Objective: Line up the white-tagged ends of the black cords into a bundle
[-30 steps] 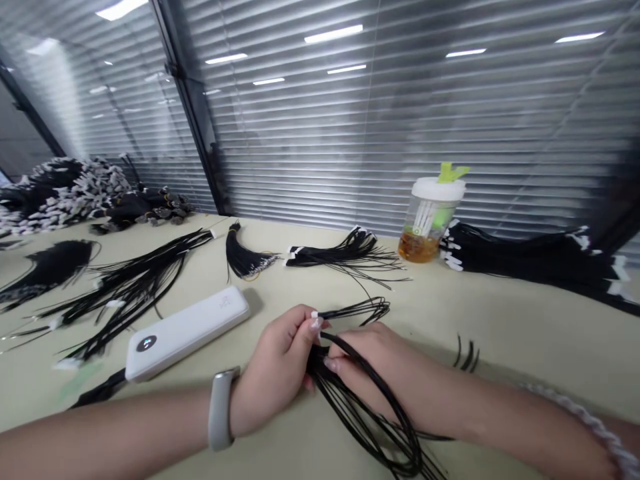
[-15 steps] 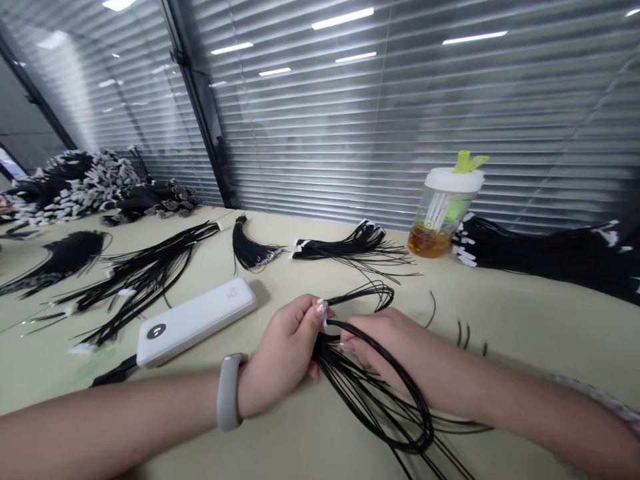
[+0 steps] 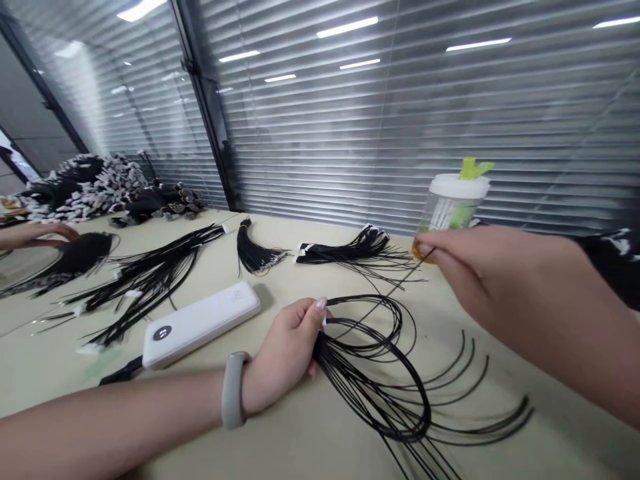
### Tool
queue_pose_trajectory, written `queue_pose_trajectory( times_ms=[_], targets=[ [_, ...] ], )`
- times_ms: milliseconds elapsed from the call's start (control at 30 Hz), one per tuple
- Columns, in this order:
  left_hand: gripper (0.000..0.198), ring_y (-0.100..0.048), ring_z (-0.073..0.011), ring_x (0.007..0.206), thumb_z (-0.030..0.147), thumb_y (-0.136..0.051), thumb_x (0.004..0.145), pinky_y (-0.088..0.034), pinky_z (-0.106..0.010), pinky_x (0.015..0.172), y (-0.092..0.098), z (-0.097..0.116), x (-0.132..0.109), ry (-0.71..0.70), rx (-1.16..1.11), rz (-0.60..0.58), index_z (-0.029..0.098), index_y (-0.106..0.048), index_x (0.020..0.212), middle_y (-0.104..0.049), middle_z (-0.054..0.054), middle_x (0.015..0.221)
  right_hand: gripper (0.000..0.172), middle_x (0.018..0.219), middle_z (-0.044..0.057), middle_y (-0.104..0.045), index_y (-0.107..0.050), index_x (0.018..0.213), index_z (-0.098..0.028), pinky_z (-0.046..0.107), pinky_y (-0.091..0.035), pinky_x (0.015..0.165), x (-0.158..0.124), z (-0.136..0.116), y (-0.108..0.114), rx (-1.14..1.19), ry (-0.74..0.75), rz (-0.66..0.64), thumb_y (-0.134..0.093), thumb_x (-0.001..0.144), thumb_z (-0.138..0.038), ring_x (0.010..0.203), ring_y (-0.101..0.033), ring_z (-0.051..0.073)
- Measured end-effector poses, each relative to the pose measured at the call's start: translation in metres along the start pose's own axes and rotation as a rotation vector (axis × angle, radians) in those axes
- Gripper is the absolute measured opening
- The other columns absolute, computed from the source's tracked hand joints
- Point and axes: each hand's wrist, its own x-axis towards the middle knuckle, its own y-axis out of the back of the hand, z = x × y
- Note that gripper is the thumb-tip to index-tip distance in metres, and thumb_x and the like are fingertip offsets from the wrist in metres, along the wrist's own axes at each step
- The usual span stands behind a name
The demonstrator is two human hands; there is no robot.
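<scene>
My left hand (image 3: 290, 347), with a grey band at the wrist, is closed around a bundle of thin black wires (image 3: 370, 393). A bit of white connector shows at the thumb tip, and the wires fan out and loop to the right over the table. My right hand (image 3: 495, 267) is raised to the right, in front of the cup. Its thumb and finger pinch a single black wire (image 3: 411, 270), which runs taut and slanting down toward the bundle. Where that wire ends inside the bundle I cannot make out.
A white power bank (image 3: 205, 323) lies left of my left hand. Behind stand a lidded cup (image 3: 457, 193) and several wire bundles (image 3: 345, 253). More black wires (image 3: 155, 270) lie left, near a co-worker's hand (image 3: 37, 233). Blinds (image 3: 320, 133) line the back.
My right hand has moved from beside the bundle up and right, drawing a single wire out straight. My left hand stays on the bundle. A co-worker's hand has appeared at far left.
</scene>
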Motion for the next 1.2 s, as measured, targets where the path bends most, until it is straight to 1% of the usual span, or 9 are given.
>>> queue_pose_trajectory(
  times_ms=[67, 133, 200, 267, 367, 500, 733, 1000, 1200],
  targets=[
    [0.039, -0.037, -0.0030, 0.028, 0.053, -0.038, 0.085, -0.027, -0.013, 0.027, 0.000, -0.001, 0.000, 0.001, -0.003, -0.004, 0.017, -0.048, 0.075, -0.041, 0.008, 0.051, 0.025, 0.104, 0.005, -0.065, -0.065, 0.105, -0.022, 0.038, -0.045, 0.077, 0.001, -0.005, 0.002, 0.191, -0.045, 0.139, -0.050, 0.084, -0.026, 0.094, -0.058, 0.025],
    [0.039, -0.036, -0.0030, 0.028, 0.053, -0.037, 0.086, -0.027, -0.013, 0.027, -0.001, -0.001, 0.000, 0.002, 0.011, -0.008, 0.017, -0.047, 0.074, -0.041, 0.008, 0.050, 0.024, 0.098, 0.001, -0.068, -0.063, 0.108, -0.027, 0.033, -0.050, 0.075, 0.000, -0.012, -0.002, 0.446, -0.156, 0.191, -0.051, 0.087, -0.031, 0.087, -0.063, 0.019],
    [0.039, -0.036, -0.0032, 0.028, 0.051, -0.035, 0.086, -0.027, -0.013, 0.026, -0.001, -0.001, 0.000, 0.000, 0.023, -0.015, 0.017, -0.047, 0.073, -0.040, 0.008, 0.048, 0.028, 0.074, -0.003, -0.068, -0.056, 0.116, -0.030, 0.028, -0.052, 0.068, -0.004, -0.019, -0.011, 0.663, -0.248, 0.126, -0.049, 0.089, -0.029, 0.072, -0.065, 0.014],
    [0.039, -0.035, -0.0034, 0.027, 0.050, -0.035, 0.087, -0.027, -0.012, 0.027, -0.001, -0.001, 0.000, -0.003, 0.028, -0.029, 0.017, -0.046, 0.072, -0.038, 0.008, 0.045, 0.035, 0.065, -0.004, -0.065, -0.048, 0.124, -0.027, 0.026, -0.052, 0.065, -0.008, -0.024, -0.025, 0.754, -0.258, -0.058, -0.046, 0.090, -0.023, 0.069, -0.065, 0.013],
    [0.038, -0.036, -0.0032, 0.028, 0.050, -0.035, 0.087, -0.028, -0.012, 0.026, 0.000, -0.001, 0.000, -0.036, 0.026, -0.036, 0.017, -0.046, 0.072, -0.040, 0.008, 0.048, 0.026, 0.078, 0.001, -0.067, -0.059, 0.109, -0.022, 0.024, -0.049, 0.064, -0.015, -0.024, -0.047, 0.707, -0.193, -0.256, -0.042, 0.090, -0.019, 0.073, -0.063, 0.013],
    [0.036, -0.037, -0.0026, 0.028, 0.048, -0.036, 0.087, -0.028, -0.012, 0.026, 0.001, 0.001, -0.002, -0.058, 0.030, -0.034, 0.016, -0.047, 0.073, -0.042, 0.008, 0.051, 0.020, 0.066, -0.003, -0.061, -0.064, 0.077, -0.020, 0.021, -0.038, 0.056, -0.019, -0.018, -0.062, 0.510, -0.037, -0.241, -0.047, 0.088, -0.021, 0.058, -0.052, 0.008],
    [0.034, -0.037, -0.0021, 0.028, 0.046, -0.037, 0.088, -0.028, -0.012, 0.027, 0.000, 0.003, -0.003, -0.043, -0.013, -0.021, 0.016, -0.048, 0.074, -0.043, 0.008, 0.052, 0.020, 0.044, -0.009, -0.037, -0.056, 0.069, -0.019, 0.020, -0.024, 0.043, -0.015, -0.019, -0.058, 0.432, -0.024, -0.292, -0.050, 0.087, -0.025, 0.041, -0.028, 0.005],
    [0.038, -0.035, -0.0036, 0.026, 0.048, -0.035, 0.089, -0.027, -0.013, 0.027, -0.001, 0.006, -0.003, -0.023, -0.035, -0.028, 0.017, -0.046, 0.069, -0.041, 0.008, 0.043, 0.026, 0.044, -0.008, -0.038, -0.052, 0.058, -0.016, 0.019, -0.024, 0.045, -0.012, -0.015, -0.059, 0.390, 0.077, -0.314, -0.053, 0.083, -0.024, 0.043, -0.031, 0.004],
    [0.041, -0.036, -0.0052, 0.027, 0.054, -0.037, 0.086, -0.029, -0.014, 0.028, 0.000, 0.001, -0.001, -0.013, -0.044, -0.029, 0.017, -0.047, 0.070, -0.039, 0.009, 0.041, 0.026, 0.044, -0.008, -0.037, -0.053, 0.058, -0.017, 0.019, -0.024, 0.045, -0.013, -0.012, -0.063, 0.359, 0.073, -0.333, -0.051, 0.084, -0.023, 0.043, -0.031, 0.004]
  ],
)
